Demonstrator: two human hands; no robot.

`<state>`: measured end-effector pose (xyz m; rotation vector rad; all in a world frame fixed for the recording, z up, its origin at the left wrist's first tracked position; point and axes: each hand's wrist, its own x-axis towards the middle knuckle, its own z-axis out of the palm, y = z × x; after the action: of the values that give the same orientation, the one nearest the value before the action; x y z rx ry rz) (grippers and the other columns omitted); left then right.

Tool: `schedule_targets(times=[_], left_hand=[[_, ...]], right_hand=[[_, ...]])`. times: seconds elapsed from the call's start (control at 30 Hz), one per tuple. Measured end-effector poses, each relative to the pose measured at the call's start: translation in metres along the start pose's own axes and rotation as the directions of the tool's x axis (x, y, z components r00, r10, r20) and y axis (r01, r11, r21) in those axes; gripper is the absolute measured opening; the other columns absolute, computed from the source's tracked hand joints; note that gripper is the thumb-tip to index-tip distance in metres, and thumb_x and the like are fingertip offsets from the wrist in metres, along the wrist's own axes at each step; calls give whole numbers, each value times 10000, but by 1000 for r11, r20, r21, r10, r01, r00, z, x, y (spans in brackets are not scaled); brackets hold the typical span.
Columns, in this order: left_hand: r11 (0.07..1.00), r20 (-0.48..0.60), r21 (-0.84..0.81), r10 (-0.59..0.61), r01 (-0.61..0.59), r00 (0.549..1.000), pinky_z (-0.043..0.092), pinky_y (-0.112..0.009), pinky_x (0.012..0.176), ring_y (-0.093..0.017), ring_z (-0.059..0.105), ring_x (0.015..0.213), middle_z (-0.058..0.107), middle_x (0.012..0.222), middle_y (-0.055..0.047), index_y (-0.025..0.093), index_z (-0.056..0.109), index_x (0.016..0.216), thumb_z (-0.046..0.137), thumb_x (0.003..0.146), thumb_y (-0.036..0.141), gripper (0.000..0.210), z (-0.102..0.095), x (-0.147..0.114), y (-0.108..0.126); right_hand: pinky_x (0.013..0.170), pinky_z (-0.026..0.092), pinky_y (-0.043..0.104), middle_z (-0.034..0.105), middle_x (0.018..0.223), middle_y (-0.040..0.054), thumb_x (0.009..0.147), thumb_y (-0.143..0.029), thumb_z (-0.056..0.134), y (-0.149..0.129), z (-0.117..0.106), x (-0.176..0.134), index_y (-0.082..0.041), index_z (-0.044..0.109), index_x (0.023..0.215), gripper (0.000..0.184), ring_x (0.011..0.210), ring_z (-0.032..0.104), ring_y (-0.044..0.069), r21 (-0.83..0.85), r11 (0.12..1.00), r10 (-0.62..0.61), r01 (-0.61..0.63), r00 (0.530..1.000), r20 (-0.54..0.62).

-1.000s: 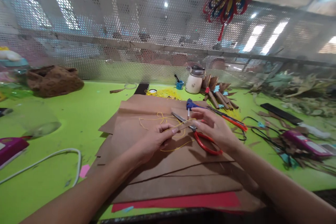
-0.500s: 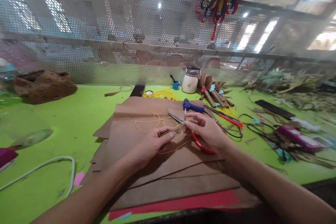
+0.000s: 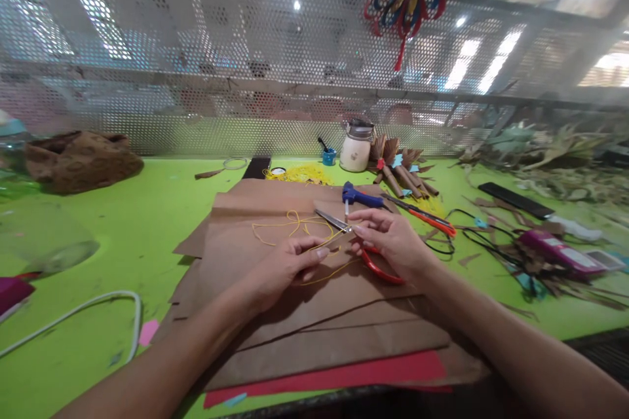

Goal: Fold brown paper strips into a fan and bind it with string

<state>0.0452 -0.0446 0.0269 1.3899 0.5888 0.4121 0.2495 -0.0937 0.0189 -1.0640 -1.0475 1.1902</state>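
Note:
Yellow string (image 3: 293,221) loops loosely over brown paper sheets (image 3: 236,249). My left hand (image 3: 295,263) pinches a strand of it between thumb and fingers. Close by on the right, my right hand (image 3: 386,239) pinches the same string, which runs between the two hands. Red-handled scissors (image 3: 382,270) lie on the paper under my right hand, their blades pointing up and left beneath the strand. Just beyond them rests a blue glue gun (image 3: 361,198), its white tip toward me. My right palm and lower fingers are partly hidden.
Beyond the paper stand a cream jar (image 3: 356,149), a small blue pot (image 3: 329,156) and rolled brown paper bundles (image 3: 400,177). Orange-handled pliers (image 3: 432,219), a black cable and a magenta device (image 3: 560,252) lie to the right. A white cable (image 3: 93,303) curves at the left.
My right hand has shifted slightly right, drawing the yellow strand out a little between the hands. My left hand stays nearly in place.

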Motion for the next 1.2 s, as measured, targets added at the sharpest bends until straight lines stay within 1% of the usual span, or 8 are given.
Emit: schedule_targets(times=[0.17, 0.27, 0.47, 0.6, 0.7, 0.87, 1.07, 1.2], left_hand=[[1000, -65, -11, -15, 15, 998, 124, -234, 467, -55, 238, 443, 372, 477, 75, 146, 578, 819, 613, 780, 406, 266, 1, 1, -3], [1000, -100, -6, -6, 5, 995, 129, -230, 463, -53, 232, 436, 350, 475, 81, 152, 554, 786, 611, 774, 421, 275, 4, 2, -4], [998, -140, 53, 23, -16, 990, 146, -222, 462, -55, 250, 458, 361, 504, 80, 137, 596, 912, 617, 769, 449, 343, 11, 2, -2], [999, -165, 45, 29, -22, 986, 155, -212, 457, -56, 269, 478, 392, 540, 71, 134, 595, 985, 636, 752, 453, 397, 15, 2, -2], [999, -142, 34, 20, -15, 990, 157, -205, 448, -58, 270, 477, 392, 546, 72, 137, 577, 1039, 624, 764, 440, 412, 16, 1, -3], [999, -92, 44, 1, 3, 996, 180, -194, 435, -57, 292, 468, 417, 550, 70, 156, 548, 992, 616, 771, 429, 358, 15, 2, -4], [992, -181, 107, -43, 63, 983, 194, -196, 435, -57, 324, 432, 436, 480, 69, 156, 537, 848, 606, 756, 516, 378, 15, 5, -6], [996, -199, 55, -63, 76, 978, 186, -195, 430, -52, 329, 395, 449, 458, 74, 155, 537, 842, 631, 737, 485, 359, 15, 4, -6]], right_hand=[[611, 509, 275, 669, 731, 25, 702, -348, 740, 3, 1, 2, -156, 640, 957, 335, 607, 642, 133, 59, 997, 40, -41, 999, 17], [632, 513, 287, 651, 802, 24, 742, -405, 695, 1, 8, 0, -183, 590, 1066, 407, 684, 647, 148, 39, 999, 32, -32, 999, 1], [653, 486, 261, 610, 819, -6, 699, -330, 731, 4, 23, -4, -199, 461, 1246, 624, 733, 601, 134, -146, 989, -12, 3, 998, -56], [635, 472, 263, 590, 763, -29, 639, -267, 760, 8, 26, -4, -201, 440, 1271, 712, 696, 568, 135, -175, 984, -45, 30, 995, -87], [643, 470, 266, 579, 742, -39, 622, -249, 762, 9, 25, -3, -205, 461, 1251, 698, 676, 557, 131, -123, 991, -61, 52, 996, -70], [641, 454, 266, 594, 754, -29, 613, -234, 758, 9, 25, -4, -221, 493, 1219, 661, 690, 549, 141, -104, 993, -54, 47, 996, -66], [635, 449, 283, 616, 745, -6, 662, -257, 717, 8, 30, -8, -186, 560, 1151, 519, 688, 560, 160, -287, 957, -71, 42, 993, -92], [641, 456, 281, 615, 728, -9, 733, -321, 662, 7, 29, -10, -183, 567, 1158, 458, 679, 580, 151, -202, 979, -36, 22, 997, -64]])
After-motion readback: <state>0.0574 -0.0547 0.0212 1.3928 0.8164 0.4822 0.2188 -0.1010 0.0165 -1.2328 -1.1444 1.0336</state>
